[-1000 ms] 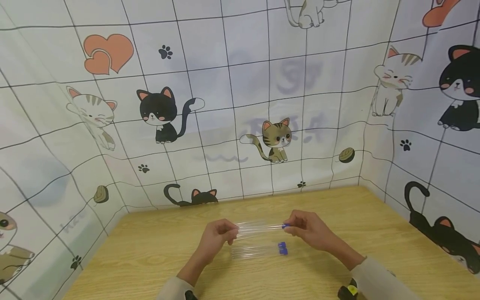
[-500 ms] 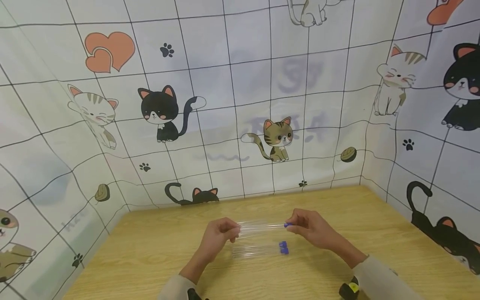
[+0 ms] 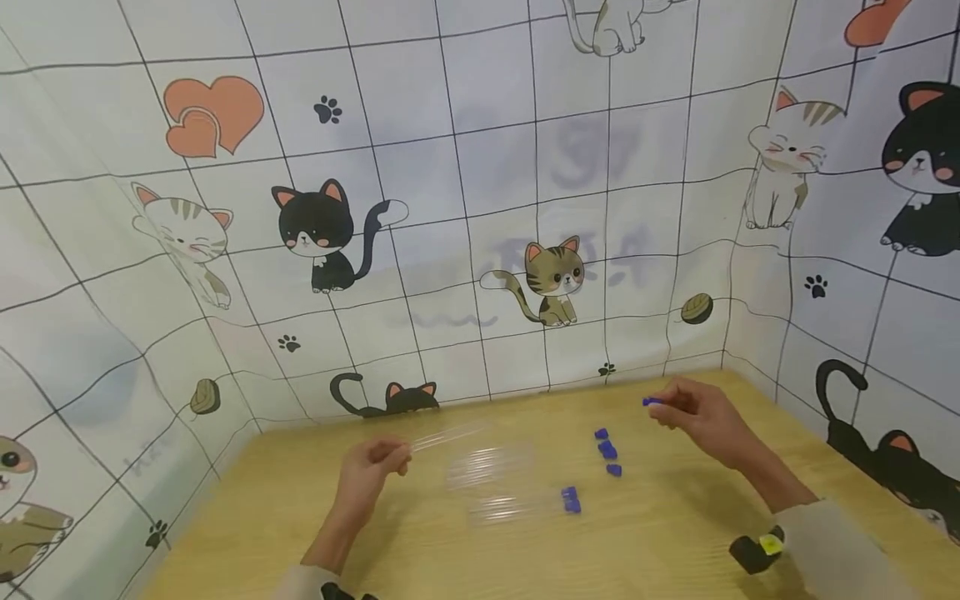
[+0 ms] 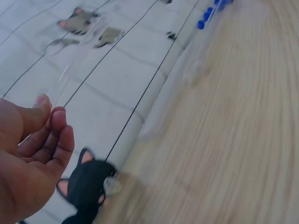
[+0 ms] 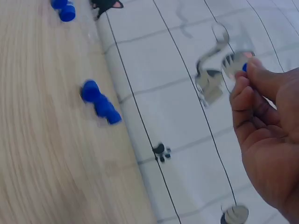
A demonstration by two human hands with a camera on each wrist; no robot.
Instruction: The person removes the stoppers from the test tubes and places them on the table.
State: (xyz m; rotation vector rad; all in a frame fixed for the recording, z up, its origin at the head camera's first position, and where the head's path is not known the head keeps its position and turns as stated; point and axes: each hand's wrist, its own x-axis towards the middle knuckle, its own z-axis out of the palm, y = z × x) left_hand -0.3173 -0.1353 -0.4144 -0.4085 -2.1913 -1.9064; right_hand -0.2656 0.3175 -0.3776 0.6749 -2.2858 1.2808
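In the head view my left hand (image 3: 363, 479) pinches a clear, slim test tube (image 3: 450, 435) near one end, its other end pointing right and slightly up. Off to the right, my raised right hand (image 3: 697, 421) pinches a small blue cap (image 3: 651, 402) between thumb and fingertips. Between the hands several clear tubes (image 3: 483, 465) lie on the table, with loose blue caps (image 3: 607, 450) to their right. Nearer me lie more clear tubes (image 3: 501, 505) with blue caps (image 3: 571, 500) at their right ends. The left wrist view also shows the held tube (image 4: 74, 65).
The wooden table (image 3: 525, 558) is bordered at the back and sides by a white cloth (image 3: 420, 208) printed with cats and grid lines. A black strap piece with a yellow mark (image 3: 757, 552) sits at my right wrist.
My hands have moved apart, the left leftward with the tube, the right up and rightward with the blue cap. The cap has come off the tube. Loose caps on the table now show.
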